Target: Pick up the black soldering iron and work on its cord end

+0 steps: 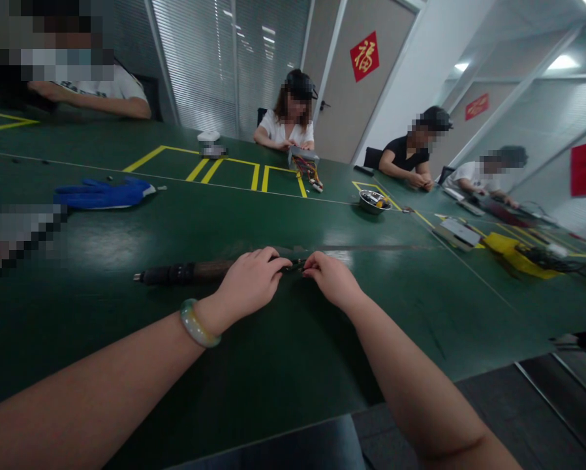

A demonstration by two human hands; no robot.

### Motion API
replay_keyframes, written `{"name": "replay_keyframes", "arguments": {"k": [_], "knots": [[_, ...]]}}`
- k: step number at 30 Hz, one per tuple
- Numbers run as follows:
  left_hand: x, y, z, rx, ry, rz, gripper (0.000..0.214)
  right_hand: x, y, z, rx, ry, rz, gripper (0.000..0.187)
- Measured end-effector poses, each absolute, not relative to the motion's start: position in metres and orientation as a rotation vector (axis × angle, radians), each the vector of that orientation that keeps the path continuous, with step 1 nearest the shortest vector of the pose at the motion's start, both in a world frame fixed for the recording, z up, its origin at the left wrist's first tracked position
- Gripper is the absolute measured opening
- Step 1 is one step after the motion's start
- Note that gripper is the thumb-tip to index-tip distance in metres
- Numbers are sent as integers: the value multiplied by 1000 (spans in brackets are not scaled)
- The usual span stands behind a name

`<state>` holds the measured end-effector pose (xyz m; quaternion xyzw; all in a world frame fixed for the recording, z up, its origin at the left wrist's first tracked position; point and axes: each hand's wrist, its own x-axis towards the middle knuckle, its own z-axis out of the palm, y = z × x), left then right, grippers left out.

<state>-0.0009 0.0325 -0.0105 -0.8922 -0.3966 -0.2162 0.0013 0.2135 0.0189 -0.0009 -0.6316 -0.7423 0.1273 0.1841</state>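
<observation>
Steel, shallow and round, the bowl (369,206) sits well beyond the hands on the green table (273,365), with small yellow bits inside. Nearer, a dark rod-shaped tool (185,272) lies flat on the table. The left hand (251,282), palm down, curls its fingers over the tool's right part. The right hand (329,277) pinches its tip, both forearms angling inward.

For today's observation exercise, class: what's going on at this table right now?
A person's left hand and right hand both grip a long dark tool lying on the green table, with the fingers meeting near its right end. A blue glove lies to the left and a metal bowl sits farther back. Other people sit across the table, busy with their own items.
</observation>
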Motion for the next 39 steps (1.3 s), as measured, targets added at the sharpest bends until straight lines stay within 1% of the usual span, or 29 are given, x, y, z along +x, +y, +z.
{"name": "replay_keyframes", "arguments": {"k": [5,12,24,32,34,37,39], "knots": [[0,34,-11,-2789,-1254,-678,31,209,28,-12,-1702,-2108,218,6],[1,35,-11,-2781,-1256,-677,30,206,27,-12,-1588,-2177,146,5],[-1,33,-10,-2799,-1247,-671,30,212,29,-14,-1475,-2198,184,5],[-1,34,-11,-2793,-1236,-688,29,210,29,-18,-1503,-2137,226,4],[0,34,-11,-2786,-1246,-691,29,208,30,-21,-1519,-2107,253,7],[0,34,-10,-2779,-1261,-697,28,203,34,-24,-1561,-2103,235,25],[0,34,-10,-2777,-1262,-698,28,199,35,-24,-1600,-2161,170,30]]}}
